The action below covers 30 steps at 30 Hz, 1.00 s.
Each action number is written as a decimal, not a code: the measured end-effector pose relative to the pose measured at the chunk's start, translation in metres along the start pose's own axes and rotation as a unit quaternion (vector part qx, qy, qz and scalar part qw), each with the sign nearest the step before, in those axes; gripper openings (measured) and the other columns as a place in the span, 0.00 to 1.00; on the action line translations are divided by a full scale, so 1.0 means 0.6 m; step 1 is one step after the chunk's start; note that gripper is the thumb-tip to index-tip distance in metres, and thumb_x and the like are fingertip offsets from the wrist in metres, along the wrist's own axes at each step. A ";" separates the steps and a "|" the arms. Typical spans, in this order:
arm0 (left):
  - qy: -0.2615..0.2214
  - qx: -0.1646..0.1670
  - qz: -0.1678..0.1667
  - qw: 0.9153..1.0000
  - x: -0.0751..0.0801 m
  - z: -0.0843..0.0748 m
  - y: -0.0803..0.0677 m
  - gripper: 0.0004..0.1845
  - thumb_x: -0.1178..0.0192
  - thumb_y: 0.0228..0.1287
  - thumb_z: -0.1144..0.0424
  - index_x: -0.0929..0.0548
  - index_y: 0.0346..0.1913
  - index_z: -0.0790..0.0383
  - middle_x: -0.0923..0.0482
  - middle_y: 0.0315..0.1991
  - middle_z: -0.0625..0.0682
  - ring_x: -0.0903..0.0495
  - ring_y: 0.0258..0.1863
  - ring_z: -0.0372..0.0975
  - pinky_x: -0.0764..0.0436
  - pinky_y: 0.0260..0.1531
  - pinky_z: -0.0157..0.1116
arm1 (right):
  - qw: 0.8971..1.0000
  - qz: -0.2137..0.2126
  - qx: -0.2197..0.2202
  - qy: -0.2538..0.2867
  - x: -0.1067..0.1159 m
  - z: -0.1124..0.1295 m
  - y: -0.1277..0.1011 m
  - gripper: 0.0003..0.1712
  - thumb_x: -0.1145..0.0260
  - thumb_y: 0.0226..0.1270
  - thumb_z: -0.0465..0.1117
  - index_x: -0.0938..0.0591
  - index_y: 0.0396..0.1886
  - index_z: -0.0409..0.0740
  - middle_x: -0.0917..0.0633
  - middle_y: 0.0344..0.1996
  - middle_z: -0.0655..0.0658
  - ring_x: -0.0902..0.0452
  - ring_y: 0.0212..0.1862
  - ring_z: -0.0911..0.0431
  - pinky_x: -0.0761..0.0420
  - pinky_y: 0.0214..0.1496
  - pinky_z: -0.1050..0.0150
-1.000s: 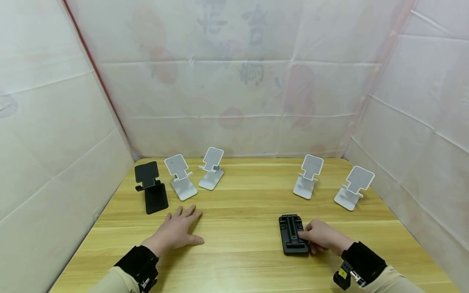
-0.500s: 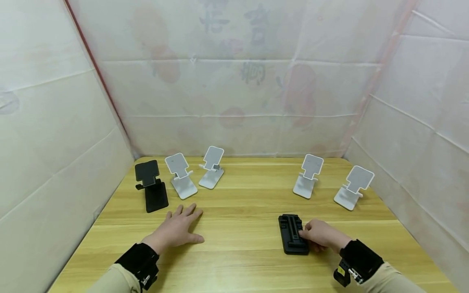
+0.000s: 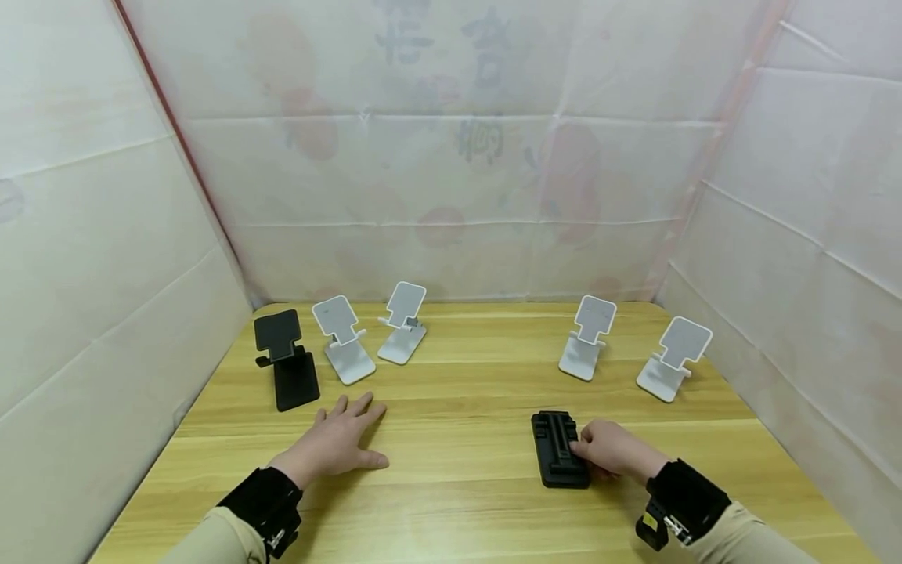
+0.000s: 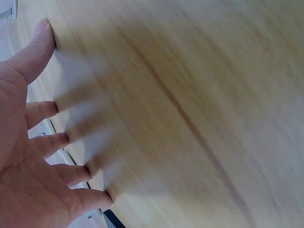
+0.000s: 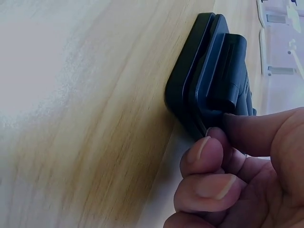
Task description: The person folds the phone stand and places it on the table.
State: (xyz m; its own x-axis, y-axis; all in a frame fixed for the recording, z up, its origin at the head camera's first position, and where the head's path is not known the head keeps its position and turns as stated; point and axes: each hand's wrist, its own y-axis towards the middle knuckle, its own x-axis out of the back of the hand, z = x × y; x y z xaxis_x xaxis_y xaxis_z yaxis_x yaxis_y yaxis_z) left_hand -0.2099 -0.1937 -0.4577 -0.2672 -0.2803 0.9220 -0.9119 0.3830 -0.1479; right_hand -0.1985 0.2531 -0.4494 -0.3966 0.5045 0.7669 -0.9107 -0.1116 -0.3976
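Observation:
A folded black phone stand lies flat on the wooden table at the front right. My right hand grips its right edge, thumb on top and curled fingers against the side. My left hand rests flat on the table at the front left, fingers spread and straight, holding nothing. An unfolded black stand stands beyond the left hand, apart from it.
Two white phone stands stand unfolded at the back left, two more at the back right. White sheet walls close in the table at left, back and right.
Both hands and the folded black stand stay nearly still; the whole view has shifted slightly left as the head moved.

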 end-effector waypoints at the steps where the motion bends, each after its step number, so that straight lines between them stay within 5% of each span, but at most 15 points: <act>1: 0.002 0.000 0.001 1.000 0.000 0.000 0.000 0.50 0.29 0.56 0.35 0.31 0.76 0.58 0.44 0.79 0.65 0.47 0.72 0.75 0.47 0.63 0.80 | 1.000 -0.002 -0.001 0.003 0.000 0.001 -0.001 0.20 0.38 0.76 0.42 0.25 0.21 0.42 0.29 0.11 0.50 0.36 0.15 0.59 0.36 0.19 0.70; 11: 0.006 0.003 0.004 1.000 -0.001 0.001 0.002 0.50 0.29 0.55 0.34 0.31 0.76 0.57 0.44 0.79 0.65 0.46 0.72 0.75 0.46 0.63 0.80 | 0.995 -0.077 0.055 -0.020 0.048 0.006 -0.002 0.13 0.40 0.78 0.43 0.21 0.33 0.40 0.24 0.19 0.46 0.31 0.21 0.56 0.33 0.23 0.64; 17: 0.007 0.005 0.006 1.000 0.000 0.000 0.003 0.50 0.29 0.55 0.34 0.31 0.76 0.57 0.44 0.78 0.65 0.47 0.73 0.75 0.46 0.63 0.80 | 0.969 -0.199 0.111 -0.094 0.109 -0.006 0.003 0.11 0.40 0.75 0.41 0.19 0.36 0.37 0.19 0.26 0.46 0.28 0.26 0.55 0.28 0.27 0.61; 30: 0.006 0.004 0.006 1.000 -0.001 0.000 0.003 0.49 0.29 0.55 0.35 0.30 0.76 0.57 0.43 0.78 0.66 0.47 0.72 0.75 0.46 0.63 0.80 | 0.936 -0.337 0.066 -0.070 0.198 -0.087 -0.010 0.16 0.46 0.79 0.43 0.26 0.40 0.31 0.20 0.25 0.36 0.27 0.24 0.49 0.33 0.23 0.60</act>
State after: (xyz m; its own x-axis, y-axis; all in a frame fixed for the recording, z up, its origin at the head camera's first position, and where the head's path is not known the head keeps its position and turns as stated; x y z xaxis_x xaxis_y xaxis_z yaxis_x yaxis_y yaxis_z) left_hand -0.2111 -0.1927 -0.4586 -0.2737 -0.2649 0.9246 -0.9115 0.3781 -0.1615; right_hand -0.2343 0.3583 -0.3825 0.2714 0.3826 0.8832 -0.9621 0.0831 0.2597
